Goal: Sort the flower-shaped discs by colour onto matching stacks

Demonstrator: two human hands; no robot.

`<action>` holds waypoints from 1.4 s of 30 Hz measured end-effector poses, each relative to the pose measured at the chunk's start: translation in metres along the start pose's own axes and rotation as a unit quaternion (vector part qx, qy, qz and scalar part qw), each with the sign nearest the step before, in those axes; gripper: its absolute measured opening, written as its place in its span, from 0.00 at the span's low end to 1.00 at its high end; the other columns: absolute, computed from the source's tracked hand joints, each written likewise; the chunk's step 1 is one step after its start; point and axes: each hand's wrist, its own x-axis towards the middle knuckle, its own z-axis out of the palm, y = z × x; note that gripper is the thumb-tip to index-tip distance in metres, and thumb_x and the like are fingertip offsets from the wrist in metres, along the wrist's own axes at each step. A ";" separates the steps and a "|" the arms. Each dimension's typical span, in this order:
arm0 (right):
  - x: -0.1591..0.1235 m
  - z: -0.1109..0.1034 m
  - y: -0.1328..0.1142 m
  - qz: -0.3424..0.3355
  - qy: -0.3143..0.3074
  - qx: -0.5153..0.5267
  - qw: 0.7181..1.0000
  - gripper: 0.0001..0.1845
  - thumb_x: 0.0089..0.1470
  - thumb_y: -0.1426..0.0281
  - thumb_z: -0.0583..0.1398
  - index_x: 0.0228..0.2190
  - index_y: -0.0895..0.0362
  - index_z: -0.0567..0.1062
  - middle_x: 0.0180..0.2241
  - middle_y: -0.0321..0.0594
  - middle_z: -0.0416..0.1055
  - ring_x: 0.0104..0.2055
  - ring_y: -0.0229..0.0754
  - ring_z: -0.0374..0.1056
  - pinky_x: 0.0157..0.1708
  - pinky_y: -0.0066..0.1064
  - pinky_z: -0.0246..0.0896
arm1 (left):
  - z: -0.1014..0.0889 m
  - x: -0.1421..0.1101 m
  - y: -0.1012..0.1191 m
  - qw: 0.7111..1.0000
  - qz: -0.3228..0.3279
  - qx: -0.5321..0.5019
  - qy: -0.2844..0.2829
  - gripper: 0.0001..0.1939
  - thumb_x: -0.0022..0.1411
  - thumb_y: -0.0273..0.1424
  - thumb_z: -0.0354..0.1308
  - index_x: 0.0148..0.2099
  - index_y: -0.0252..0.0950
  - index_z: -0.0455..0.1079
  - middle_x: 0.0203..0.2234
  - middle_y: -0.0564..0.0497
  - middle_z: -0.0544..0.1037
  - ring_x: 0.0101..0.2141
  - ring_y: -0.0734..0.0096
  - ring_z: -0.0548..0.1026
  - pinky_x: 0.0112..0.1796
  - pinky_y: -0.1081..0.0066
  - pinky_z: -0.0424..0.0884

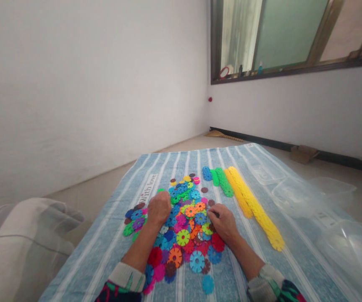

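Observation:
A heap of colourful notched plastic discs [183,237] lies on the striped cloth, in blue, orange, green, red, pink, purple and brown. My left hand [159,208] is curled closed over the left side of this heap; its fingertips are hidden, so what it holds does not show. At the heap's right edge, my right hand [224,223] has thumb and fingers pinched together, and I cannot make out what is between them. Right of the heap lie rows of discs joined together: long yellow ones [256,209], green ones [224,182] and a short blue one [206,173].
Clear plastic containers [294,195] stand along the right side of the blue-and-white striped cloth [196,160]. A fabric-covered object [20,239] is at the left. Beyond the table are white walls, a broom [220,134] and a piece of cardboard [303,154] on the floor.

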 end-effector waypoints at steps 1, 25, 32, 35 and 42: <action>0.000 0.000 0.000 0.002 0.007 0.007 1.000 0.10 0.54 0.68 0.56 0.25 0.54 0.76 0.28 0.39 0.73 0.35 0.42 0.68 0.37 0.30 0.59 | 0.001 -0.002 0.003 0.999 0.007 -0.028 0.028 0.15 0.65 0.28 0.40 0.36 0.33 0.68 0.35 0.42 0.75 0.39 0.61 0.74 0.41 0.66 0.66; 0.004 0.000 -0.011 0.050 0.101 0.161 0.981 0.13 0.57 0.62 0.55 0.29 0.57 0.74 0.25 0.35 0.71 0.27 0.36 0.64 0.30 0.26 0.57 | 0.000 -0.002 0.067 0.923 0.163 -0.344 -0.058 0.08 0.54 0.32 0.49 0.26 0.36 0.66 0.21 0.55 0.69 0.27 0.71 0.67 0.32 0.72 0.61; 0.004 0.000 -0.007 0.011 0.145 0.069 0.987 0.18 0.58 0.62 0.53 0.20 0.57 0.68 0.19 0.32 0.61 0.22 0.34 0.56 0.26 0.26 0.49 | 0.025 0.046 0.111 0.900 0.155 -0.394 -0.101 0.08 0.50 0.31 0.53 0.27 0.34 0.71 0.18 0.56 0.69 0.24 0.74 0.66 0.29 0.74 0.62; 0.003 -0.003 -0.005 0.035 0.161 0.086 0.983 0.17 0.57 0.61 0.52 0.21 0.57 0.68 0.19 0.33 0.63 0.23 0.34 0.57 0.26 0.26 0.50 | 0.042 0.056 0.138 0.898 0.160 -0.392 -0.119 0.08 0.49 0.30 0.54 0.28 0.34 0.74 0.19 0.56 0.71 0.24 0.74 0.68 0.28 0.75 0.62; 0.004 -0.006 0.000 0.090 0.144 0.121 0.978 0.18 0.56 0.59 0.53 0.20 0.57 0.69 0.17 0.32 0.63 0.21 0.35 0.59 0.26 0.27 0.52 | 0.060 0.068 0.167 0.909 0.150 -0.367 -0.127 0.09 0.50 0.28 0.56 0.31 0.34 0.77 0.23 0.54 0.76 0.27 0.73 0.71 0.29 0.75 0.63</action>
